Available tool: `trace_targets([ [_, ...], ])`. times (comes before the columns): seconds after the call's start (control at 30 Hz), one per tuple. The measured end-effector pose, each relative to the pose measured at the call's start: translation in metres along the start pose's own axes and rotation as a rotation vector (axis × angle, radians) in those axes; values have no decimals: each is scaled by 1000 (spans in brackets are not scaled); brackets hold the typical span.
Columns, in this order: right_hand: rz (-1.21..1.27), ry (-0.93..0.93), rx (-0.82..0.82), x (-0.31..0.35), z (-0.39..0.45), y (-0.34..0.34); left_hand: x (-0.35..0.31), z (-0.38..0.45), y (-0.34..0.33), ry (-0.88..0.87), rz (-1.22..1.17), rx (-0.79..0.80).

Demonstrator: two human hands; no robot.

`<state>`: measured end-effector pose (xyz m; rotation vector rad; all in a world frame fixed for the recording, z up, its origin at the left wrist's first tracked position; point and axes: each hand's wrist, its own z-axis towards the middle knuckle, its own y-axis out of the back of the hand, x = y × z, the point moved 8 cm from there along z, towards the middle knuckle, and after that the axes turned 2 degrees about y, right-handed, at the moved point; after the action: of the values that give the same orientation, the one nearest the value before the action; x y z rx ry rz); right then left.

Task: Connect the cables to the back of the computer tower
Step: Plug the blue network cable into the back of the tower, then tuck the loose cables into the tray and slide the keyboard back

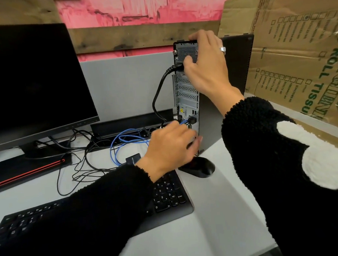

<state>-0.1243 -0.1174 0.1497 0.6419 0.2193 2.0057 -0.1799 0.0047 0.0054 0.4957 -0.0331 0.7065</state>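
Cardboard box (306,64) reads "ROLL TISSU"; keyboard (168,195) numpad digits legible.

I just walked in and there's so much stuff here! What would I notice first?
Probably the two hands on the back of the computer tower in the middle: the right hand up at the thick black power cable, the left hand low by the blue cable. Then the big dark monitor on the left and the pink wall behind.
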Motion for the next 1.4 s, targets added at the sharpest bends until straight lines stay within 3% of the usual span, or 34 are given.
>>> trace_targets([
  [0.07,26,1,15,0,-1,-1,29,21,19,249,-71,-36],
  [0.13,93,-14,45,0,-3,0,64,36,17,536,-139,84],
  [0.23,241,-106,-9,-13,-16,13,84,54,8,704,-236,220],
  [0.33,325,-339,-156,-51,-51,24,77,65,-1,692,-223,322],
  [0.43,343,-522,-38,-90,-93,5,67,72,-12,675,-276,323],
  [0.57,313,-551,245,-103,-135,-32,60,80,-26,711,-349,296],
  [0.63,275,-565,306,-102,-145,-46,61,83,-28,715,-370,288],
  [1.07,186,-686,233,-105,-129,-71,111,78,-87,697,-606,745],
  [1.4,180,-813,163,-140,-111,-80,120,98,-121,750,-684,723],
])
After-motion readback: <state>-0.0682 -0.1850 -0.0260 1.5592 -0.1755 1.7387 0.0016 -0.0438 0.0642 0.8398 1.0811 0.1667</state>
